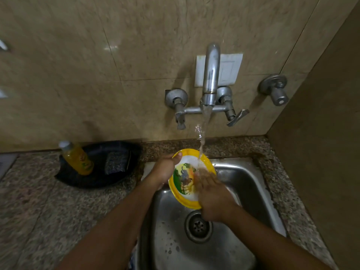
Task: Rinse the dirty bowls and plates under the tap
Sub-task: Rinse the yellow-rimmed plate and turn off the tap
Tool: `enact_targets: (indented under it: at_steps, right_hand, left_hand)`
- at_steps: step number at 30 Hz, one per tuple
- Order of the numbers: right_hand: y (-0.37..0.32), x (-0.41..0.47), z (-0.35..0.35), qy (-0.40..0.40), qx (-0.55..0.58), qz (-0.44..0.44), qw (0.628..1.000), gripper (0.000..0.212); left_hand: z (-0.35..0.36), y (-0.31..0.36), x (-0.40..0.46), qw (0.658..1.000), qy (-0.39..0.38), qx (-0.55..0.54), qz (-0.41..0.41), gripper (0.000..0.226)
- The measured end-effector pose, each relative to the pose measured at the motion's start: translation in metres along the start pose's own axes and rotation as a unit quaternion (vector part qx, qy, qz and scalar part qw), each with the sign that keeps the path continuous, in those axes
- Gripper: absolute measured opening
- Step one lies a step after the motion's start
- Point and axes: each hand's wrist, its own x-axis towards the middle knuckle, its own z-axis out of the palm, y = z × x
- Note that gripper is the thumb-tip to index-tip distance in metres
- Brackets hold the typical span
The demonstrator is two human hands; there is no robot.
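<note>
A yellow-rimmed plate (185,184) with a picture of animals on its white face is held tilted over the steel sink (243,182). My left hand (165,168) grips its left rim, thumb over the top edge. My right hand (210,190) lies with straight fingers on the plate's face, covering its right side. Water runs from the wall tap (211,75) onto the plate just above my right fingers.
A black tray (101,178) on the speckled counter left of the sink holds a yellow bottle (78,157) and a dark scrub pad (116,162). The sink drain (198,226) lies below the plate. A second valve (276,90) juts from the wall at the right.
</note>
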Motion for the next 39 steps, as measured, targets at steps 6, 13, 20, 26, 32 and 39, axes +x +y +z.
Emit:
enact_targets:
  at_steps: [6,13,20,26,32,39]
  right_hand:
    - [0.012,-0.012,0.016,0.036,0.049,-0.089,0.994,0.111]
    - [0.013,-0.011,-0.019,-0.133,0.355,-0.039,0.924,0.092]
    - [-0.036,0.002,-0.007,0.02,0.263,-0.016,0.965,0.103]
    - [0.01,-0.01,0.008,0.06,0.136,-0.039,0.988,0.063]
    - [0.011,-0.011,-0.018,0.153,0.195,-0.09,0.965,0.05]
    - [0.034,-0.015,-0.019,0.29,0.518,0.254,0.764,0.066]
  left_hand:
    - [-0.007,0.006,-0.012,0.998,-0.03,-0.03,-0.038,0.039]
    - [0.005,-0.016,-0.016,0.995,-0.054,-0.04,-0.07,0.057]
    - [0.022,-0.023,-0.016,0.993,-0.016,-0.099,-0.063,0.062]
    - [0.022,-0.023,-0.02,0.985,-0.008,-0.165,-0.051,0.044]
    - [0.03,-0.023,-0.02,0.966,-0.03,-0.251,-0.054,0.049]
    - [0.03,-0.018,-0.028,0.963,-0.055,-0.263,-0.014,0.042]
